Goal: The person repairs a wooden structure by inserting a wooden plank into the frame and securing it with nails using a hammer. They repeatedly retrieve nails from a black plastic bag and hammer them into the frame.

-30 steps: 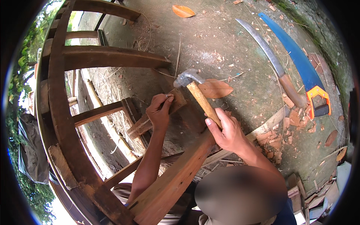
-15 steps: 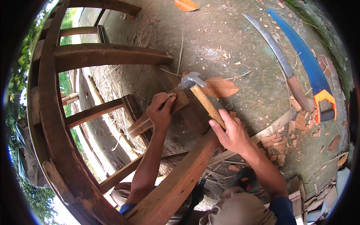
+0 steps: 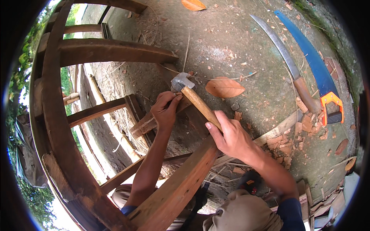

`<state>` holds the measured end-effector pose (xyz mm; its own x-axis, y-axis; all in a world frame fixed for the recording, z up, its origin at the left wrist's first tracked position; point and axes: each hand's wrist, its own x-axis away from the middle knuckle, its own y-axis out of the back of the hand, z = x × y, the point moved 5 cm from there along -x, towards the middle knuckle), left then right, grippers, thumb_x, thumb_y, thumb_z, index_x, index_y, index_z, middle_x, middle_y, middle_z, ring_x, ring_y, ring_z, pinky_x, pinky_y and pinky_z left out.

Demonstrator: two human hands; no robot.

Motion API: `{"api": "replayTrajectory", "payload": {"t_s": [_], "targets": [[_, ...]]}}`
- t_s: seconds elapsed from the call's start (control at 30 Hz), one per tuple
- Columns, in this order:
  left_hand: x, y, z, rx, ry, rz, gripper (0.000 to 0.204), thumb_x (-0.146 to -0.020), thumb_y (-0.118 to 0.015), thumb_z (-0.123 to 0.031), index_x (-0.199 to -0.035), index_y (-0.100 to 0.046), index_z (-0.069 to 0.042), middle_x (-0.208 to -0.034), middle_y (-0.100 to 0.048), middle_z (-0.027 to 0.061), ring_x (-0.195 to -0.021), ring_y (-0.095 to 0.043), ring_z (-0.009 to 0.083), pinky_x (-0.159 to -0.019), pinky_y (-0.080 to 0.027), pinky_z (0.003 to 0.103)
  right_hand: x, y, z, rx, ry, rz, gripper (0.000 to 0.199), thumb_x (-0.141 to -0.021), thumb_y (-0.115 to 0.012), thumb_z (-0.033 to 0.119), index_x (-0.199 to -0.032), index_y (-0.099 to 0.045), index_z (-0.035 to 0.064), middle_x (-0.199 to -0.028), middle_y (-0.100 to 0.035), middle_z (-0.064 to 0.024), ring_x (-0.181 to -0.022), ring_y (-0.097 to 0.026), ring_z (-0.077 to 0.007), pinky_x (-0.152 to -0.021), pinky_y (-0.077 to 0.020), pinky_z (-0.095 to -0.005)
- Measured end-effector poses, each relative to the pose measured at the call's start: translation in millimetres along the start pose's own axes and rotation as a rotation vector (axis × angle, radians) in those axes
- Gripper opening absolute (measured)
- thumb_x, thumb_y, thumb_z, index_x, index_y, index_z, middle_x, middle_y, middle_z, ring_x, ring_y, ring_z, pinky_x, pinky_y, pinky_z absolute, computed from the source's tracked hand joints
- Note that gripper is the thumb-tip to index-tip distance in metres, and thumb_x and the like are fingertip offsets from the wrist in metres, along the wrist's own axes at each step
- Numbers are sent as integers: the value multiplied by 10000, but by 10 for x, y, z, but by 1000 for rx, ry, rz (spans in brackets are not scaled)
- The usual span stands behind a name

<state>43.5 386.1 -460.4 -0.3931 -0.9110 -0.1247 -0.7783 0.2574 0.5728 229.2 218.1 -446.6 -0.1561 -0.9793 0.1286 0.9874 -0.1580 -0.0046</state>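
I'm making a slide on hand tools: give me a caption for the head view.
Right hand grips a hammer close beside the left hand; saw and curved knife lie on the ground.

The hammer (image 3: pixel 198 101) pairs a metal head (image 3: pixel 181 81) with a smooth wooden handle (image 3: pixel 206 109); the frame (image 3: pixel 54 104) at left is dark, matt wood — rough at the near end. At right, the curved blade (image 3: pixel 277 43) is dull metal with a wooden grip (image 3: pixel 307 95); the saw (image 3: pixel 318 69) has a smooth blue blade (image 3: pixel 304 47) and an orange, plastic-looking handle (image 3: pixel 330 97).
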Motion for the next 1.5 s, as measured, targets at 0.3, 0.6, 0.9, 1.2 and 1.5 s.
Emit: {"api": "replayTrajectory", "payload": {"t_s": [0.3,0.6,0.9,1.2,1.5], "targets": [[1,-3,22,-4,40,25,112,-832,-777,61,-941,-763,45,-902,-747,76,-909,-664,164,-837,-510,313,-20,76,84,221,42,127,310,-1015,-608,180,-1198,-487,-39,-700,-645,-262,-615,-654,-470,-509,-504,-527],[1,-4,100,-38,-6,22,97,-804,-779,71,-895,-752,50,-858,-736,73,-884,-668,186,-833,-514,323,-6,171,192,288,8,163,337,-1022,-596,202,-1217,-463,-40,-700,-650,-255,-608,-656,-465,-499,-512,-520],[-14,-9,28,-66,-55,36,146,-768,-796,96,-896,-750,40,-883,-745,64,-920,-680,190,-836,-526,322,-10,198,244,220,33,99,299,-1037,-572,210,-1191,-471,-25,-637,-632,-244,-601,-658,-475,-481,-503,-540],[-14,-17,-120,-117,-70,25,145,-780,-825,66,-909,-780,18,-972,-700,49,-907,-662,144,-794,-528,279,49,194,149,276,132,-37,284,-1040,-574,232,-1169,-483,-3,-583,-609,-234,-552,-639,-471,-484,-502,-548],[-29,-37,-53,-33,-13,88,176,-809,-806,58,-980,-780,26,-1049,-694,57,-976,-653,136,-845,-515,261,-41,266,210,204,140,-85,358,-1021,-611,194,-1225,-468,-64,-606,-601,-266,-592,-641,-490,-494,-473,-544]]}}
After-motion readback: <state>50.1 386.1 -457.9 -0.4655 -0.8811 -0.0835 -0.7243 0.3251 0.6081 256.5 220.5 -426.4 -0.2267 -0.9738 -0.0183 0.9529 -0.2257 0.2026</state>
